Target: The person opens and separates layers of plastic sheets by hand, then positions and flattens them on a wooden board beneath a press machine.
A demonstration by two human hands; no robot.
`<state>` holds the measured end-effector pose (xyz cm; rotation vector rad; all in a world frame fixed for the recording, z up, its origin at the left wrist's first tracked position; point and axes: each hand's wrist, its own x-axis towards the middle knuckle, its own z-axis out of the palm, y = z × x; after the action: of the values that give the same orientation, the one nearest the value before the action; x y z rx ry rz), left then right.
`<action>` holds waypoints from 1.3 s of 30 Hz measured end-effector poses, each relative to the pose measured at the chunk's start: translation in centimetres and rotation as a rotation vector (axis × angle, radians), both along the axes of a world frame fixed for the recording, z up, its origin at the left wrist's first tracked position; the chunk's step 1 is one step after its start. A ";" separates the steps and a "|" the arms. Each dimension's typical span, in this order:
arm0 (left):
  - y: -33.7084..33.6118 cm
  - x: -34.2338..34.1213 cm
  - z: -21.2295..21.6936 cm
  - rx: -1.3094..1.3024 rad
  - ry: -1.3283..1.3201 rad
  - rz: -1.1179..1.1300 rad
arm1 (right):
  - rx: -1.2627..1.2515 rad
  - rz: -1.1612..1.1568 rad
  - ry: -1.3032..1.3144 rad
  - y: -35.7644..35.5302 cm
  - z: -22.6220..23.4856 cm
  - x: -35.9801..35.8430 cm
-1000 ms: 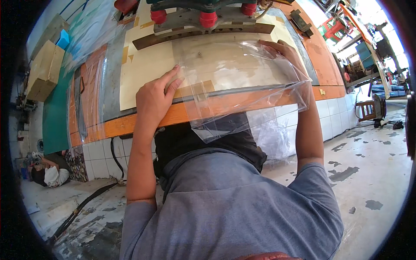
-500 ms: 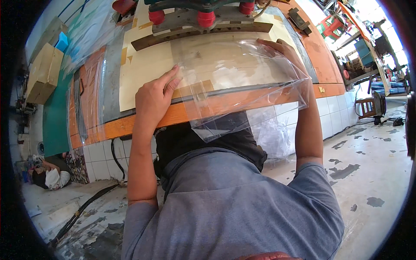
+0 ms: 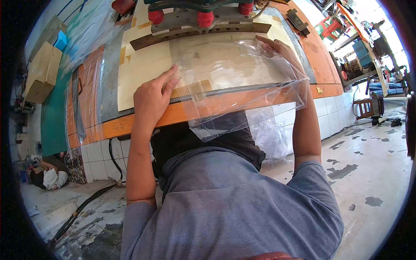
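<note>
1. Step: lining up the clear plastic bag [image 3: 236,82] under the metal press bar with red knobs [image 3: 195,19], I judge
2. Left hand [image 3: 151,97] spread flat, fingertips pinning the bag's left edge on the orange-edged table [image 3: 130,123]
3. Right hand [image 3: 281,50] flat on its far right corner
4. Bag's open end overhangs the table edge
5. Next move calls for squaring the bag's edge to the bar, likely

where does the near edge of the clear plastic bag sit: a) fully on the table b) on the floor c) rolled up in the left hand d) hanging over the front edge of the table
d: the clear plastic bag droops past the orange table edge, with the left hand and right hand flat on it.
</note>
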<state>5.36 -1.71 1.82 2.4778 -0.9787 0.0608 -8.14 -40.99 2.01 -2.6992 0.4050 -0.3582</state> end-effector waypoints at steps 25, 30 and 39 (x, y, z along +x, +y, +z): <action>-0.2 -0.1 -0.6 0.048 -0.063 0.087 | 0.132 -0.195 -0.187 0.5 -0.7 0.0; -0.4 -0.2 -0.8 -0.023 -0.126 0.024 | 0.155 -0.149 -0.270 0.1 -1.2 -0.1; -0.2 -0.4 -0.5 -0.021 -0.118 0.007 | 0.377 -0.014 -0.408 -0.2 -1.8 -0.4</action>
<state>4.97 -1.95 1.35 2.4819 -1.0126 0.2201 -8.50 -41.19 0.26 -2.1893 0.3310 -0.7386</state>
